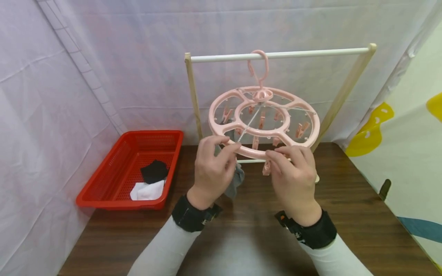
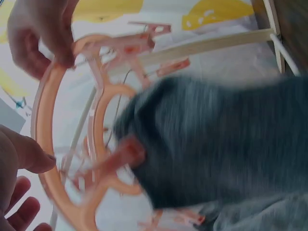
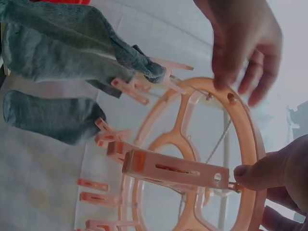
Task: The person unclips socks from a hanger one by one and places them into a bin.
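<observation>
A pink oval clip hanger point(image 1: 250, 152) hangs by its hook from a white rail and tilts toward me. My left hand point(image 1: 212, 166) pinches the near rim on the left, thumb and fingers on either side of it. On the right of the same rim, my right hand point(image 1: 293, 174) pinches it between thumb and fingers. Beside the right thumb, a pink clothespin point(image 3: 175, 169) dangles from the rim. Grey socks hang below in clothespins; one sock point(image 2: 216, 139) fills much of the left wrist view, and another sock point(image 3: 53, 117) shows in the right wrist view.
The white rail point(image 1: 317, 52) runs between wooden posts of a stand on the brown table point(image 1: 241, 237). At left sits a red basket point(image 1: 115, 165) with a black cloth item point(image 1: 154, 171) and a white cloth item point(image 1: 148, 190). White curtains stand behind and at left.
</observation>
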`<action>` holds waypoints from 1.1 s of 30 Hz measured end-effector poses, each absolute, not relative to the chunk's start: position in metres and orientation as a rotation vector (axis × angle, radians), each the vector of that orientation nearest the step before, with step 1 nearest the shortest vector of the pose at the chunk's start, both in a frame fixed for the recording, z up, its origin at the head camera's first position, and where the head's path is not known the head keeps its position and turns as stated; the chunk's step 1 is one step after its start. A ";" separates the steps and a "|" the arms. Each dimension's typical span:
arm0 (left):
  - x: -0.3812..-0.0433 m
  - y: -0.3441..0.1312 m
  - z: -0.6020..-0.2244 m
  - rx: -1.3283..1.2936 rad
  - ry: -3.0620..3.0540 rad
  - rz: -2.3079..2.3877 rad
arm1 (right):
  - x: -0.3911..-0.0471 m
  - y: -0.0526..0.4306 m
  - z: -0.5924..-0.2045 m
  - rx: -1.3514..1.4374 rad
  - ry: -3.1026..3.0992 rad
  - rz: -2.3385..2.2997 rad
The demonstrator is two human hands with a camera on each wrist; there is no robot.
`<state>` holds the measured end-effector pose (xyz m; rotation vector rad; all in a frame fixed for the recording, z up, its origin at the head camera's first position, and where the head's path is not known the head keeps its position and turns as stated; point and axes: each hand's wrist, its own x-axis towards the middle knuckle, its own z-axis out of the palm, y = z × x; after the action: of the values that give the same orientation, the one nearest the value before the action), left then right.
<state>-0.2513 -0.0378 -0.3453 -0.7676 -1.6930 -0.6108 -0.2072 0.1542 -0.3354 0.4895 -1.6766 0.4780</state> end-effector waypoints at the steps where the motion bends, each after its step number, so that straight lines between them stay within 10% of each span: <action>1: -0.253 -0.041 -0.345 -0.765 -1.697 -0.625 | -0.207 0.156 -0.335 0.482 -1.680 0.485; 33: -0.274 -0.066 -0.344 -0.760 -1.717 -0.700 | -0.217 0.177 -0.332 0.524 -1.732 0.618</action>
<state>-0.2742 -0.0657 -0.3444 -0.7600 -1.7170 -0.7001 -0.2165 0.1770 -0.3322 0.5243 -1.7325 0.6182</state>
